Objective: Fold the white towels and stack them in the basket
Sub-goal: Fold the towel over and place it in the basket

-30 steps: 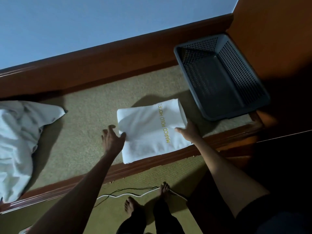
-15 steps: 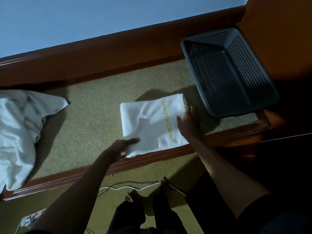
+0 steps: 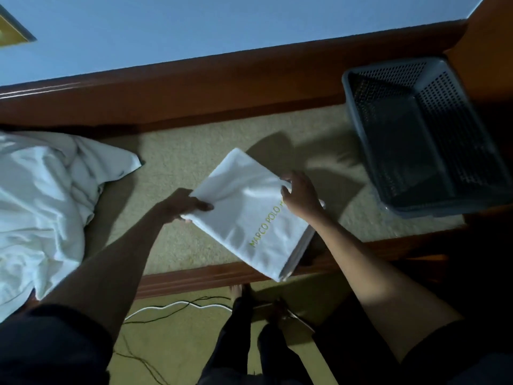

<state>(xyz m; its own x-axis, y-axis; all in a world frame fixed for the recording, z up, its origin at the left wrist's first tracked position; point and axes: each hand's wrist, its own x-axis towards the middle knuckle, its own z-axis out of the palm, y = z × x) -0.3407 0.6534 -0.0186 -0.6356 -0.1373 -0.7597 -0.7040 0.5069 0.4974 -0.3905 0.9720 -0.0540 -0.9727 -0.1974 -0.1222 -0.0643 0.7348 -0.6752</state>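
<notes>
Two wooden rails (image 3: 222,87) frame the carpeted ledge (image 3: 180,162) bearing the grey basket (image 3: 449,107).

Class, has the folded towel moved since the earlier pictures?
Yes. The towel has lifted and turned; its near corner now overhangs the front rail.

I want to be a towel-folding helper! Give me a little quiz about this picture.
1. True or false: the basket holds no towel yet.
2. Pick one. The left hand and the right hand are:
A) both holding the folded towel
B) both hanging free
C) both inside the basket
3. Fill the gap: the heap of unfolded towels lies to the ___ of the folded towel.

Key: 1 true; 2 A; 3 left.
</notes>
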